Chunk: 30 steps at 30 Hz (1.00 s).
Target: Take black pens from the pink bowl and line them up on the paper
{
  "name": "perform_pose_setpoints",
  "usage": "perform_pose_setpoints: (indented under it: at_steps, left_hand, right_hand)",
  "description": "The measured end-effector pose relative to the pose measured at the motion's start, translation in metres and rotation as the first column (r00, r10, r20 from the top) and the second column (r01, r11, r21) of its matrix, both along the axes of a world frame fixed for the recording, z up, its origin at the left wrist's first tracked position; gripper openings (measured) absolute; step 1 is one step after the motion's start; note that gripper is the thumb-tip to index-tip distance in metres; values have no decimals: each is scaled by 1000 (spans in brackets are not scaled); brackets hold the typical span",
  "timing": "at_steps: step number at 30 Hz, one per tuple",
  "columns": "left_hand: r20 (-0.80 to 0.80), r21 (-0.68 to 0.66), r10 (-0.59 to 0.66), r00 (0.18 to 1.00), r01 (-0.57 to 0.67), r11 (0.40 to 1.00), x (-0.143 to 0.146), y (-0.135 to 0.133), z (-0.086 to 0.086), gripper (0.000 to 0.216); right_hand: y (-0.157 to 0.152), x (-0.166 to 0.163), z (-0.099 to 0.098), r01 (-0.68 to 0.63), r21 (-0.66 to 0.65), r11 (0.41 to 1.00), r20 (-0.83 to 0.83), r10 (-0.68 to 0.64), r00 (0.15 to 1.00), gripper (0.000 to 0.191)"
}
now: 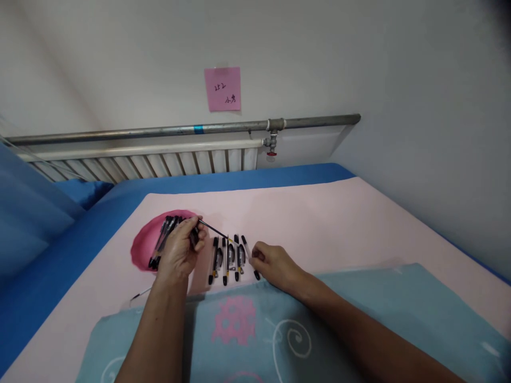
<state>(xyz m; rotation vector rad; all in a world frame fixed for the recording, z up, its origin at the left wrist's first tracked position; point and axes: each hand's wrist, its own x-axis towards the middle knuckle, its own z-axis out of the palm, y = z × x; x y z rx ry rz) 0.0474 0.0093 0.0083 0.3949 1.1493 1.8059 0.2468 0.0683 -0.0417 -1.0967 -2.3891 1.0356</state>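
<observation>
My left hand [180, 251] is closed on a thin black pen refill [213, 230] that sticks out to the right, just above a pink dish [140, 249] holding several black pens [163, 239]. To the right, several black pens [228, 258] lie in a row on the pink sheet [319, 223]. My right hand [274, 263] rests beside the rightmost pen [249, 256], fingers curled and touching it.
A light blue patterned blanket [303, 330] covers the near part of the bed. A blue mattress edge [48, 255] runs along the left and back. A radiator [159, 162] and a metal pipe [191, 129] line the wall, with a pink sticky note [222, 89] above.
</observation>
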Motion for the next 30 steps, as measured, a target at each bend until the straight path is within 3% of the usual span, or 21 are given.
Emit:
perform_pose_setpoints:
  at_steps: [5,8,12,16,19,23,26,30]
  left_hand:
    - [-24,-54,-118,993,117,992,18,2,-1,12]
    - [-55,-99,-175,983,169,981,25,3,-4,15]
    - [-130,-153,-236,963,216,964,32,4,-9,17]
    - [-189,-190,-275,943,240,952,37,6,-13,20]
    - [-210,-212,-281,936,237,948,38,7,-15,23]
    - [-292,-270,-277,915,199,942,36,5,-17,24]
    - [-374,-338,-335,865,209,918,37,4,-16,18]
    - [-420,-414,-421,804,243,877,41,3,-14,14]
  right_hand:
    - [4,2,8,45,-60,997,-34,-47,998,11]
    - [5,4,12,66,-222,973,-152,-101,983,12]
    - [3,4,19,-69,-436,897,-260,-53,964,20]
    - [0,4,23,-141,-470,871,-275,7,961,14]
    - [2,6,23,-117,-442,890,-217,20,976,16]
    - [10,8,23,-5,-274,962,-66,-14,998,19]
    - [12,9,23,91,-163,982,55,-83,995,14]
    - [8,6,17,104,-74,992,118,-95,989,7]
